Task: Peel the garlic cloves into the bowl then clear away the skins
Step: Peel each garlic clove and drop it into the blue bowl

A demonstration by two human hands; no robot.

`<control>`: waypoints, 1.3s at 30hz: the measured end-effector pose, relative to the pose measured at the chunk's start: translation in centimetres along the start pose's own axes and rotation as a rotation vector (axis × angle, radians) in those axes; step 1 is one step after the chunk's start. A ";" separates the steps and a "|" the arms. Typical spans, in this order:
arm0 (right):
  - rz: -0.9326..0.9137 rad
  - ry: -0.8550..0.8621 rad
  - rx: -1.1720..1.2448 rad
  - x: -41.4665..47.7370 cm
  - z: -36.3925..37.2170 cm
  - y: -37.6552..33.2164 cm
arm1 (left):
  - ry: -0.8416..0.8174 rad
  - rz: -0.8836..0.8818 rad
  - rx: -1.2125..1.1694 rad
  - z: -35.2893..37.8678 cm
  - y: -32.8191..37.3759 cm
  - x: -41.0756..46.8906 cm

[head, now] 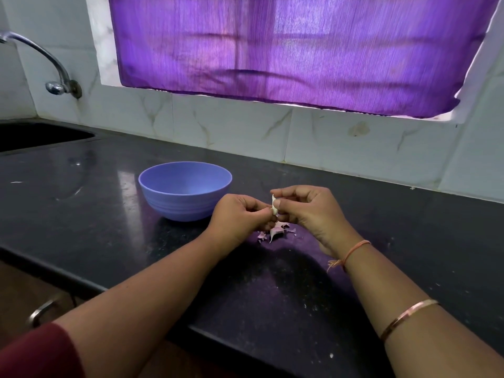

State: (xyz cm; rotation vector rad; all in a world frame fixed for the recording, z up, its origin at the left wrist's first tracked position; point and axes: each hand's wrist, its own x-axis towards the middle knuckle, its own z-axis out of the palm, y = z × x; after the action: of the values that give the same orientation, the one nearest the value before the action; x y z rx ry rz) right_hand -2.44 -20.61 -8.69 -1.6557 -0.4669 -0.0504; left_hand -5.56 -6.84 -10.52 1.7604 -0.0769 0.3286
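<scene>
**One clove in two hands, skins gathering below**

On my feed, the right hand has its fingers curled in, thumb and forefinger pinching a garlic clove that stands nearly upright. The left hand is curled too, its fingertips closed on the lower end of the same clove. The part I can see is pale, smooth and glossy, so I judge it mostly bare of skin.

Directly under the hands lies a small heap of skins, thin, papery, pinkish-purple curls, on the counter. That heap tells me peeling is well under way.

Just left of the hands sits the bowl, round, matte blue plastic with faint ridges around its wall. I see no cloves in the part of its inside that shows, but the near wall hides the bottom, so I cannot count what is done.

What I judge is left: drop this clove in, peel any others, then sweep the skins off the dark, polished, speckled stone.
</scene>
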 end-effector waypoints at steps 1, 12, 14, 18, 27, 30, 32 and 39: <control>0.006 -0.002 0.006 0.0 0.0 0.0 | -0.001 0.001 0.010 0.0 0.0 0.0; 0.077 -0.047 0.025 0.1 -0.1 0.0 | 0.020 0.029 0.089 0.0 0.1 -0.1; 0.076 -0.069 0.011 -0.1 -0.1 0.0 | 0.047 0.034 0.111 0.1 0.0 0.0; 0.059 -0.070 -0.050 -0.1 0.0 -0.2 | 0.081 0.034 0.133 0.1 -0.2 0.2; 0.193 -0.095 0.063 -0.3 -0.1 -0.7 | 0.137 0.032 0.105 0.0 -0.6 0.5; 0.236 -0.118 0.105 -0.3 -0.1 -0.8 | 0.166 0.021 0.041 0.0 -0.8 0.6; 0.240 -0.114 0.115 -0.2 -0.2 -0.8 | 0.180 0.002 0.013 0.0 -0.9 0.8; 0.221 -0.059 0.138 -0.1 -0.2 -0.7 | 0.118 0.006 -0.120 0.2 -0.6 0.6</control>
State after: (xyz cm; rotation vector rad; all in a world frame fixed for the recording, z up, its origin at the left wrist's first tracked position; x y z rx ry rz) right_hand -2.71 -20.79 -8.07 -1.5664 -0.3218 0.1904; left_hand -4.77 -6.80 -10.97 1.6188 -0.0168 0.4224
